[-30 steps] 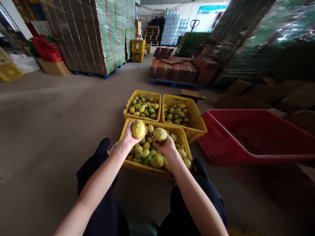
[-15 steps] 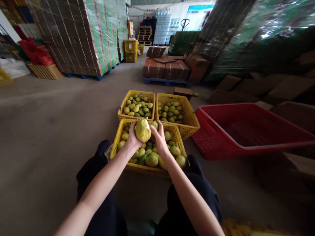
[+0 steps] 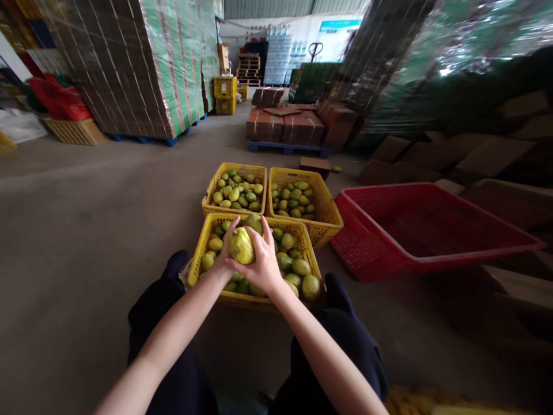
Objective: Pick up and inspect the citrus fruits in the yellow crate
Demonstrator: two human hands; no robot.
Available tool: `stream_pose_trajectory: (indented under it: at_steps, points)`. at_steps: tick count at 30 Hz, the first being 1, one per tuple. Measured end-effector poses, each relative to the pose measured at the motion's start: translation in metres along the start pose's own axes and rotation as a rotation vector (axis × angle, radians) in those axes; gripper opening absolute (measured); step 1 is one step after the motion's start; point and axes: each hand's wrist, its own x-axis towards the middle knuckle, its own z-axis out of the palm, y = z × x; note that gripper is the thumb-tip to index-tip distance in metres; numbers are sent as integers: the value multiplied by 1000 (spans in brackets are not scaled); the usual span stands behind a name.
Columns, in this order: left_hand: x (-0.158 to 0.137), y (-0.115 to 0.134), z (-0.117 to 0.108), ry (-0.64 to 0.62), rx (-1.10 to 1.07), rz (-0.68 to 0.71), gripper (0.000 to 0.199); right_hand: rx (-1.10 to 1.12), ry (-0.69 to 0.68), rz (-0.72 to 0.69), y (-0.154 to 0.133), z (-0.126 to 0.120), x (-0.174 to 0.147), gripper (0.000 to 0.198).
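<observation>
A lumpy yellow-green oval fruit (image 3: 241,246) is held between my two hands above the front yellow crate (image 3: 254,301). My left hand (image 3: 224,262) cups it from the left and below, fingers curled up its far side. My right hand (image 3: 264,263) closes on its right side, with thumb underneath and fingers on top. Just behind it shows a second, greener fruit (image 3: 253,222) close to my right fingertips; whether they touch it I cannot tell. Several similar fruits (image 3: 301,267) fill the front crate, partly hidden by my hands.
Behind stand two more yellow crates of fruit, a left one (image 3: 204,203) and a right one (image 3: 330,216). A large red bin (image 3: 367,249) is on the right. Farther off are flattened cartons on a blue pallet (image 3: 287,148) and a tall wrapped stack (image 3: 129,69).
My right hand has moved left and closed onto the fruit in my left hand. That fruit has turned and sits slightly lower. The view has shifted a little.
</observation>
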Motion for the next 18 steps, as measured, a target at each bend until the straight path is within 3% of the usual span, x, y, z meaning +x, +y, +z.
stream_pose_trajectory:
  at_steps: [3, 5, 7, 9, 12, 15, 18]
  points:
    - [7, 5, 5, 21, 88, 166, 41, -109, -6, -166, -3, -1, -1, 66]
    - [12, 11, 14, 36, 95, 117, 27, -127, -8, -275, -3, -5, 0, 59]
    - [15, 21, 25, 37, 68, 14, 24, -110, 18, -298, 0, -11, 2, 57]
    - [15, 32, 33, 42, 15, 24, 25, -76, 90, -206, 5, -18, 4, 60]
    - [9, 49, 39, 30, 10, 182, 25, 2, 219, 5, 15, -31, 8, 64]
    - [3, 59, 42, -18, 185, 354, 30, 129, 272, 136, 23, -40, 13, 65]
    - [-2, 56, 42, -85, 399, 532, 32, 233, 235, 128, 24, -41, 14, 64]
